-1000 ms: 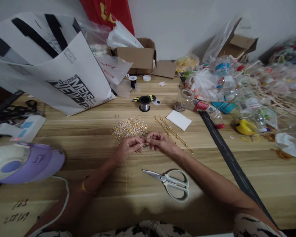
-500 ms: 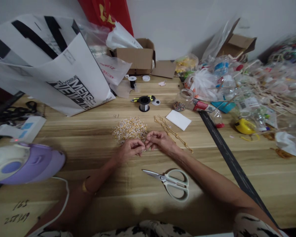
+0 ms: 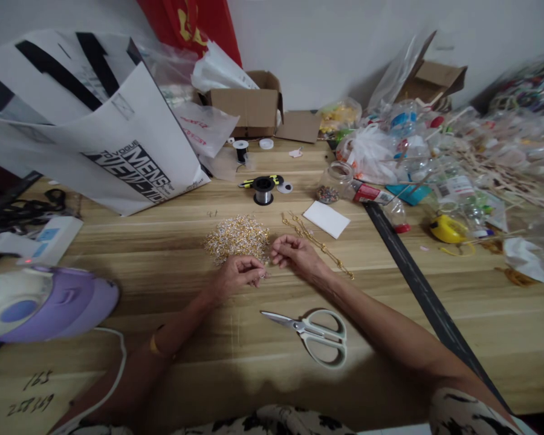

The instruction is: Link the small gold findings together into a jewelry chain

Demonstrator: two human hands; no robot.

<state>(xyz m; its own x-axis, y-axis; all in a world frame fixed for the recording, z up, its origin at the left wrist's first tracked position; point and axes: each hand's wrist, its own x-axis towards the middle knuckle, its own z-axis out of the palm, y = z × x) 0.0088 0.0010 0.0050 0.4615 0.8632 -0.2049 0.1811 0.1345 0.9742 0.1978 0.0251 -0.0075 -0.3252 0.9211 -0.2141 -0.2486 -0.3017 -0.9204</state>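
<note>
My left hand [image 3: 241, 270] is closed in a pinch at the near edge of a pile of small gold and silver pieces [image 3: 238, 237]. A tiny shiny piece [image 3: 263, 275] shows at its fingertips, too small to name. Just to the right, my right hand [image 3: 295, 252] has curled fingers with the tips close together; whatever they hold, if anything, cannot be made out. Beyond the right hand lies a gold chain [image 3: 317, 243] with small knots or links along it. Scissors [image 3: 304, 327] with pale green handles rest on the table below both hands.
Behind the pile stand a wire spool [image 3: 263, 192], a white card [image 3: 326, 219] and a jar of beads [image 3: 333, 184]. Plastic bottles and sticks crowd the right. A large white bag [image 3: 136, 133] and a purple-and-white appliance [image 3: 68, 302] with a cord are left.
My hands were touching at the fingertips; now a small gap separates them. The right hand has moved slightly up and away, while the left stays nearly in place. The view has shifted a little.
</note>
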